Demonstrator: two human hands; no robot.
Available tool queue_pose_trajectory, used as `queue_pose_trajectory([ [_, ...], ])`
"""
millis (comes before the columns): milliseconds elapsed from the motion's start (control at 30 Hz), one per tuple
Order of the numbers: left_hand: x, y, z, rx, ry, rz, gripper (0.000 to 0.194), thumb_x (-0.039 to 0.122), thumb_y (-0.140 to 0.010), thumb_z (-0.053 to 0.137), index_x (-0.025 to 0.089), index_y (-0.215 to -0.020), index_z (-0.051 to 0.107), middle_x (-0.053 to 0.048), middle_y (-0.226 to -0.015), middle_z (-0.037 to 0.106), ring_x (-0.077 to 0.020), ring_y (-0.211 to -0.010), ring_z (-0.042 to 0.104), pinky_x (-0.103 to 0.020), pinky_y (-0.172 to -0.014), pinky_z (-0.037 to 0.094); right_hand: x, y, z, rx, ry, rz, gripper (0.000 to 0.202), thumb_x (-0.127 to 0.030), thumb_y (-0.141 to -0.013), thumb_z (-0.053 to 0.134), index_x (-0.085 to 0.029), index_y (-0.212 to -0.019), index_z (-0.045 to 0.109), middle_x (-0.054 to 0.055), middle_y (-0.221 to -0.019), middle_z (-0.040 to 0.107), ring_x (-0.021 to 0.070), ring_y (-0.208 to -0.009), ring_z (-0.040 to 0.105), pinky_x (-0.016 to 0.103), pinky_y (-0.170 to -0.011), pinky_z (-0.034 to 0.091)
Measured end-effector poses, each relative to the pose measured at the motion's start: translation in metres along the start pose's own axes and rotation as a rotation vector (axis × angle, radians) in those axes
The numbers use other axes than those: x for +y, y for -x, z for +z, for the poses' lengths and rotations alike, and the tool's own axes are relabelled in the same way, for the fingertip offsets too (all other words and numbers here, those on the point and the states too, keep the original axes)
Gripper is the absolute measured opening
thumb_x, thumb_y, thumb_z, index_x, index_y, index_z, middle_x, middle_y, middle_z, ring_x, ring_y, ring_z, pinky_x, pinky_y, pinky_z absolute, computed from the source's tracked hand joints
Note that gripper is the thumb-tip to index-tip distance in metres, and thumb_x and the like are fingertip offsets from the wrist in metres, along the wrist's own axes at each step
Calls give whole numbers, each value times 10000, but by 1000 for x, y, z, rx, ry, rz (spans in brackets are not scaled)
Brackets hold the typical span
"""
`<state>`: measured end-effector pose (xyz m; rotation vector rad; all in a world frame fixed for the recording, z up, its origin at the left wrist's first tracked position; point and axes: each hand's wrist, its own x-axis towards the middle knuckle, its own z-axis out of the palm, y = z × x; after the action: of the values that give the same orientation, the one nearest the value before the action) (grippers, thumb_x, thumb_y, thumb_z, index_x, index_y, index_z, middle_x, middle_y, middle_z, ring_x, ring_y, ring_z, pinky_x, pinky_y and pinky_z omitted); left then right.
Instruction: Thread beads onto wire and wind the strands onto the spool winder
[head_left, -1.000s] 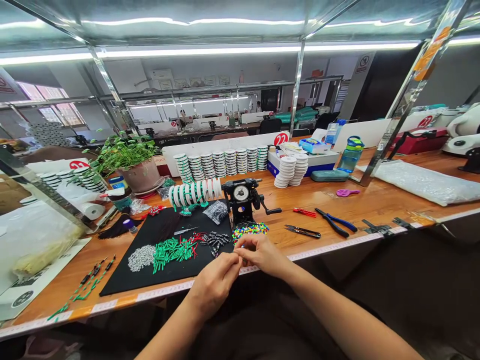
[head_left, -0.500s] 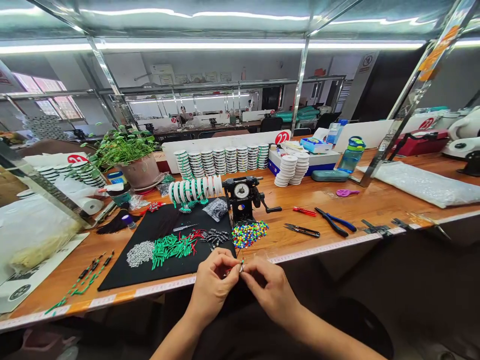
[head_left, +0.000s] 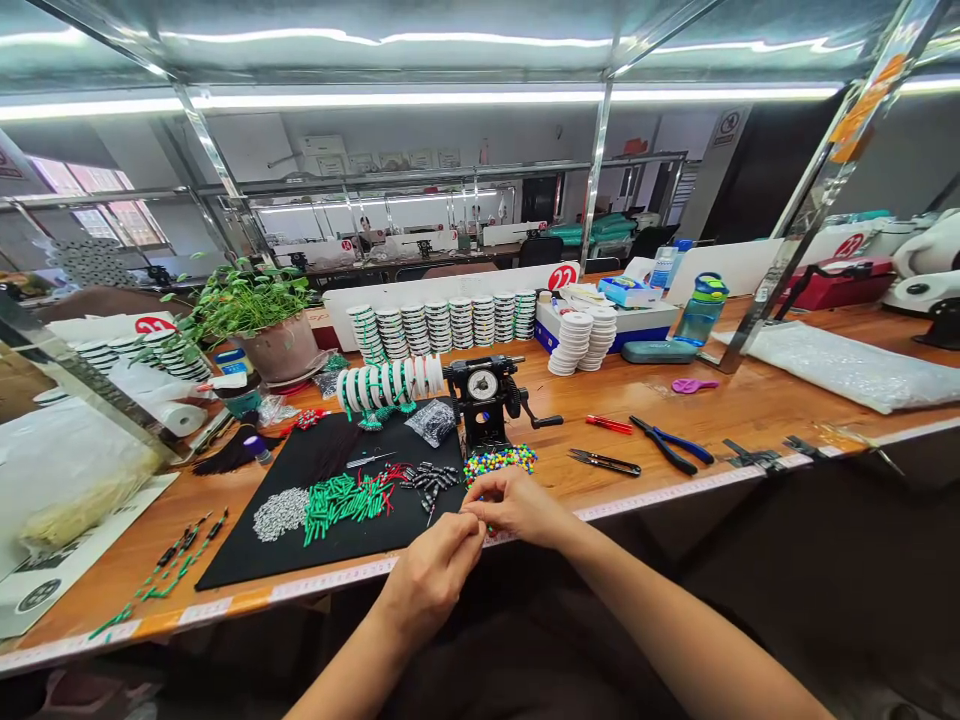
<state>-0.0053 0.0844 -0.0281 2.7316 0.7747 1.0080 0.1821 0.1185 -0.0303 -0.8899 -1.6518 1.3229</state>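
At the table's front edge my left hand (head_left: 439,565) is closed, its fingertips pinched on something too small to make out. My right hand (head_left: 517,508) touches it from the right, fingers also pinched together; what they grip is hidden. Just behind the hands lie colored beads (head_left: 501,460), partly covered by my right hand. Black beads (head_left: 431,482), green tubes (head_left: 341,508) and silver beads (head_left: 279,514) lie in heaps on a black mat (head_left: 247,550). A hand-cranked winder (head_left: 484,405) carrying white spools (head_left: 390,385) stands behind.
Thread snips (head_left: 604,462), pliers (head_left: 667,445) and a red tool (head_left: 609,425) lie to the right. A water bottle (head_left: 703,310) and a potted plant (head_left: 277,345) stand farther back. Strung pieces (head_left: 169,560) lie at the left.
My right hand has moved up and inward, nearer the colored beads, and now overlaps my left fingertips. My left hand has turned and dropped slightly, its fingers more tightly closed.
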Motion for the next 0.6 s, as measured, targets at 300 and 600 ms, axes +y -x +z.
queue_pose_trajectory([
  [300, 23, -10, 2, 195, 245, -436, 97, 128, -861, 619, 182, -785, 645, -22, -859, 563, -100, -670, 574, -186, -549, 497, 2, 28, 18, 562, 75, -119, 227, -413, -911, 599, -191, -871, 627, 1, -758, 620, 120, -609, 520, 240, -581, 415],
  [600, 31, -7, 1, 232, 486, -613, 87, 237, -834, 684, 194, -766, 717, -25, -835, 595, -122, -738, 601, -186, -608, 502, 6, 75, 38, 332, 188, -193, 100, -255, -932, 615, -199, -864, 662, 22, -780, 658, 140, -665, 602, 243, -613, 492],
])
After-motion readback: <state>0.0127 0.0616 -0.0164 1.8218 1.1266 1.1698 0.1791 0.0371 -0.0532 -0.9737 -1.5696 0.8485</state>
